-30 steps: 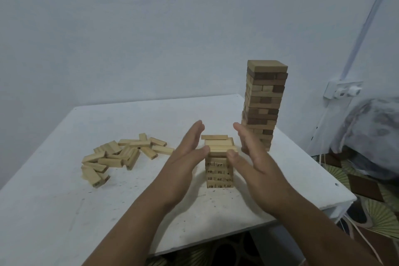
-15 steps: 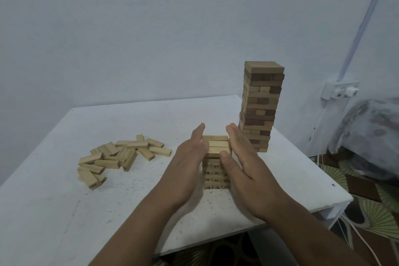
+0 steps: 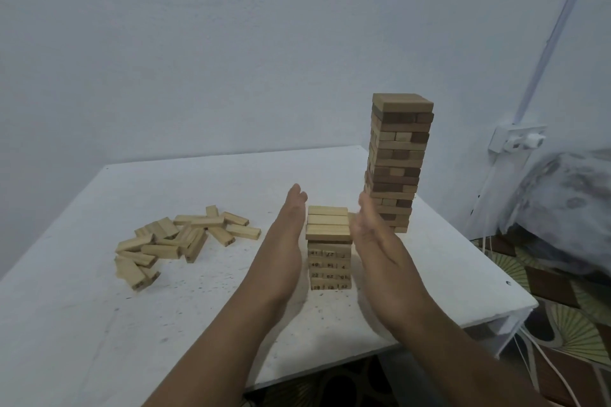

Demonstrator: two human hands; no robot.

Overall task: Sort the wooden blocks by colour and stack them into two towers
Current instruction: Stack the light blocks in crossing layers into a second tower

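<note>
1. The white bench (image 3: 99,324) carries all the blocks.
2. A tall tower (image 3: 395,162) of mixed brown and light blocks stands at 2 o'clock on the bench, near its right edge.
3. The left hand (image 3: 281,248) and right hand (image 3: 377,248) stand edge-up at 9 and 3 o'clock of the short tower, fingers (image 3: 296,200) straight and together, flat, holding nothing, a slight gap from the blocks.
4. A loose pile (image 3: 172,241) of light blocks lies at 9 o'clock, well apart from both towers.
5. The short tower (image 3: 329,248) of light blocks stands mid-bench; printed numbers show on its lower block ends.
</note>
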